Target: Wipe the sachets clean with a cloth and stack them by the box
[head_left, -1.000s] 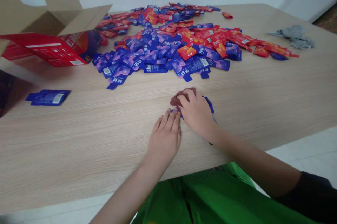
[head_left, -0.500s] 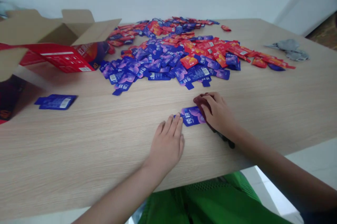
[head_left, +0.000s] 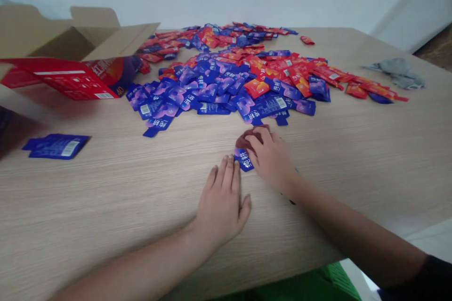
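My left hand (head_left: 222, 202) lies flat on the wooden table (head_left: 106, 207), fingers stretched out and together, their tips touching the left end of a blue sachet (head_left: 243, 159). On top of that sachet rests my right hand (head_left: 272, 159), covering most of it. Its fingers press a small dark red cloth (head_left: 247, 139) down at the sachet's far edge. Only the sachet's left end with white print shows.
A wide pile of blue and red sachets (head_left: 243, 75) spreads across the far half of the table. An open cardboard box (head_left: 70, 37) with a red carton (head_left: 74, 79) lies at the left, a blue sachet stack (head_left: 56, 145) before it. A grey cloth (head_left: 399, 72) lies far right.
My right hand slid the dark red cloth leftward over the blue sachet, which is now mostly covered. My left hand stayed flat at the sachet's left end. The view shifted slightly.
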Available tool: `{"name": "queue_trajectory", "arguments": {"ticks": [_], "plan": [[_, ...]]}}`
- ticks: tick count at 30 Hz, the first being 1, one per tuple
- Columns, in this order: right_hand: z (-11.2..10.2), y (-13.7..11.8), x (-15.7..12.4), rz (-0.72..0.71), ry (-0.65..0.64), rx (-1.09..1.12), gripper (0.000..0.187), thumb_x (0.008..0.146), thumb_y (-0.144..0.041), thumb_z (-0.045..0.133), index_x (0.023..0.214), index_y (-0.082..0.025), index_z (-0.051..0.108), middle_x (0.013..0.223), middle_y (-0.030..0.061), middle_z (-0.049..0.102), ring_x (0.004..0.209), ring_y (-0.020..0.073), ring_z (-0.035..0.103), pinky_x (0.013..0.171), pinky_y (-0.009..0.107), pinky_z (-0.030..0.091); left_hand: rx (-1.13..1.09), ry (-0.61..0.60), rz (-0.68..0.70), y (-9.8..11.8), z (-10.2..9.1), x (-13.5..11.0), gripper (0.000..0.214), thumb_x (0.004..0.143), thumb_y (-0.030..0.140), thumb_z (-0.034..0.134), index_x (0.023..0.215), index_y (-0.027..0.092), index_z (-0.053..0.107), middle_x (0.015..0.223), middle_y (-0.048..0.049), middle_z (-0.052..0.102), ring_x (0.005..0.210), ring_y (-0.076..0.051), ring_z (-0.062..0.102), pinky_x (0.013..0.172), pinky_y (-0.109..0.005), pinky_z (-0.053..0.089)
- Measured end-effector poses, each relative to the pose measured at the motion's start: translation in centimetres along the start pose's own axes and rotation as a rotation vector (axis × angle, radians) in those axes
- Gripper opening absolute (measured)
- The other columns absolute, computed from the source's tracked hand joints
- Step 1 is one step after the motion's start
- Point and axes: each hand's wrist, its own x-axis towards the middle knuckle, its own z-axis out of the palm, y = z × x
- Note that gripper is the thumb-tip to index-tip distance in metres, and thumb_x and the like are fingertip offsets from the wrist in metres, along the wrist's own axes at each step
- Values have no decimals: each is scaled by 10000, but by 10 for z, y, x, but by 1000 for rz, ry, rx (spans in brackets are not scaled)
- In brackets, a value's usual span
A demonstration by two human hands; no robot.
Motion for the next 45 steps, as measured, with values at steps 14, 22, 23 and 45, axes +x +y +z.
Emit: {"name": "queue_trajectory", "arguments": {"ticks": [14,22,23,45], "plan": [[-19,4,8,19,166,296,247,915,-242,482,1111,-170,615,1237,135,539,1094,272,517,916,432,446,-22,-3,17,0,-1,-1,698,935,438,352,1471,-8,329,1563,-221,248,1456,-356,226,1141,-511,285],[-2,-27,9,-62,-83,84,294,928,-280,460,1175,-232,611,1290,119,531,1038,298,489,812,438,421,-20,-13,29,0,-1,1,675,926,444,359,1419,-12,416,1517,-241,353,1435,-369,281,1137,-525,282],[-1,-24,8,-50,-79,66,292,929,-290,460,1175,-238,607,1293,117,527,1044,302,485,805,436,420,-22,-12,32,0,-1,1,680,929,446,353,1433,-8,396,1528,-234,337,1439,-363,275,1136,-525,283],[-25,11,0,8,91,303,281,930,-235,433,1140,-189,614,1216,134,544,1070,276,533,912,448,461,-45,2,146,-6,-3,-3,615,982,406,301,1461,25,359,1557,-200,291,1452,-329,255,1116,-560,282]]}}
